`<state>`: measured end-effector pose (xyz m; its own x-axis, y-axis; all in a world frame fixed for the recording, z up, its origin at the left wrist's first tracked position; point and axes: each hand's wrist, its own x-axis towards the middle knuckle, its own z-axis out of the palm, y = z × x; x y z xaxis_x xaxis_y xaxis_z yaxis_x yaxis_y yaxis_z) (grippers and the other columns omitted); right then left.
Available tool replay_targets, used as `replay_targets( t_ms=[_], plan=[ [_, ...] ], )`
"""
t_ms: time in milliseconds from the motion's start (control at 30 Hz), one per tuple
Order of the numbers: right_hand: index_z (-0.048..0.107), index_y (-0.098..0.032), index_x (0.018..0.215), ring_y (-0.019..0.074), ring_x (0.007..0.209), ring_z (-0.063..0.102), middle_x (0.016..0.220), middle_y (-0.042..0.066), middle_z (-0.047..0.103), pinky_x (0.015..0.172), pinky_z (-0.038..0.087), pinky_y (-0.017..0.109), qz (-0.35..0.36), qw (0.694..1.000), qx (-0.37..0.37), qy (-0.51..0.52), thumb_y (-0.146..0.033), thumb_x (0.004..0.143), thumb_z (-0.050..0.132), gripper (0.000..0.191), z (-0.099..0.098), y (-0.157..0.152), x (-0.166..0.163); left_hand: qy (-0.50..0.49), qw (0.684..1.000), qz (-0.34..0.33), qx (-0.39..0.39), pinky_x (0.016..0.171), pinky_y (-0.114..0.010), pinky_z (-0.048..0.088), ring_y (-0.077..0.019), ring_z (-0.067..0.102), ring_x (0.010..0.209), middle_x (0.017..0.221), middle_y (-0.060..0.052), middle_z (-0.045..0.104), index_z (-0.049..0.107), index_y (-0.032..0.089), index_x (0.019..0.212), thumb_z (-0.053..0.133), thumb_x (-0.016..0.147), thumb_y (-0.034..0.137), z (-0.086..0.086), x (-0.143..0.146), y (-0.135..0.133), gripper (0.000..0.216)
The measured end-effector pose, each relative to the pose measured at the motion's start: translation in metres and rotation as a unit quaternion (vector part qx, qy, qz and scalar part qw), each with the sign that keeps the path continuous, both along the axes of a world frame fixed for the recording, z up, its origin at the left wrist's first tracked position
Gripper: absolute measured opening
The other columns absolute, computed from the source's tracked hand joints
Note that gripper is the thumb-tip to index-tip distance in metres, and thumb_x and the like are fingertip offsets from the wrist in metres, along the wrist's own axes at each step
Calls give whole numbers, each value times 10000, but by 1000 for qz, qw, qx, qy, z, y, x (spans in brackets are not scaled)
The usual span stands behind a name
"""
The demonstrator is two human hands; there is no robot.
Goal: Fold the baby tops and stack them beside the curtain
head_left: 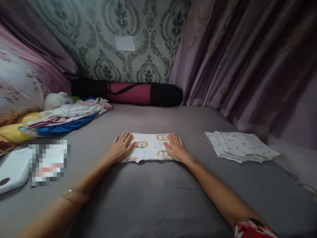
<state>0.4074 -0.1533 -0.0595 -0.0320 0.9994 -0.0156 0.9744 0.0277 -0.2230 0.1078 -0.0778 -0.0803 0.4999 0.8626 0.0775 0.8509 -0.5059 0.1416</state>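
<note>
A white cloth garment with orange and green cartoon prints (150, 148) lies folded flat on the grey bed sheet (153, 195). It looks like small shorts, with a little notch at its near edge. My left hand (122, 147) rests flat on its left end, fingers stretched out. On the right end my right hand (176, 147) also lies flat, fingers spread slightly. Off to the right sits a stack of folded white printed garments (242, 145), apart from my right hand.
At the left is a heap of loose clothes (71, 115) beside plush toys (55, 100). A white device or box (15, 168) and a blurred-out item (49, 162) lie nearer. A black and maroon long bag (131, 93) lies against the wall; curtains (247, 66) hang at the right.
</note>
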Motion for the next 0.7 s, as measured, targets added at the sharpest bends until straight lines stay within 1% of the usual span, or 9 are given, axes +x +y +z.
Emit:
replay_targets(
  t_ms=[100,233,300,367,467,567,633,700],
  plan=[
    [249,12,1484,285,1456,157,1564,201,208,1175,134,442,-4,1000,3,2,-481,976,198,711,-4,-2,1,1,1000,9,-13,1148,-517,191,-294,215,1445,1539,-167,302,325,98,1473,161,965,525,-5,-3,2,683],
    [253,9,1484,291,1455,161,1563,200,214,1175,138,443,-4,1000,-1,-3,-482,973,214,710,-5,-2,0,7,1000,6,-10,1133,-528,214,-300,229,1440,1538,-162,306,329,125,1476,167,966,514,-7,-3,5,662],
    [260,-11,1486,289,1454,166,1562,195,219,1170,157,448,-6,1000,-8,-6,-483,972,228,699,-1,-1,1,19,1000,4,-8,1126,-555,208,-313,237,1435,1530,-165,323,353,134,1464,183,964,519,-2,-2,4,653],
    [276,-25,1484,295,1449,184,1557,197,234,1163,171,465,-5,1000,-23,-9,-485,969,250,691,5,0,1,29,1000,5,2,1121,-578,196,-327,249,1429,1517,-177,344,397,135,1434,207,961,520,8,2,0,639],
    [323,-38,1469,305,1450,175,1557,197,236,1166,122,498,4,1000,-14,-18,-444,977,259,641,16,-1,-6,30,999,-5,30,1135,-560,172,-317,253,1429,1508,-183,358,422,121,1409,228,967,494,24,19,-17,610],
    [339,-86,1474,281,1459,148,1568,162,229,1174,74,495,49,998,33,-23,-390,990,246,579,21,-6,-23,26,998,-57,24,1162,-505,143,-280,240,1439,1519,-157,350,392,124,1431,199,977,497,34,43,-37,618],
    [342,-130,1480,270,1459,152,1570,132,243,1178,70,478,94,994,54,-23,-391,993,252,560,20,-11,-35,22,996,-86,17,1174,-490,109,-271,210,1450,1532,-152,325,378,116,1444,179,977,522,33,56,-47,649],
    [364,-155,1474,264,1456,164,1565,114,265,1183,65,457,122,990,68,-27,-396,992,266,548,17,-15,-43,21,995,-97,15,1176,-490,92,-276,199,1452,1540,-152,305,362,114,1457,176,974,540,27,63,-52,669]
  ],
)
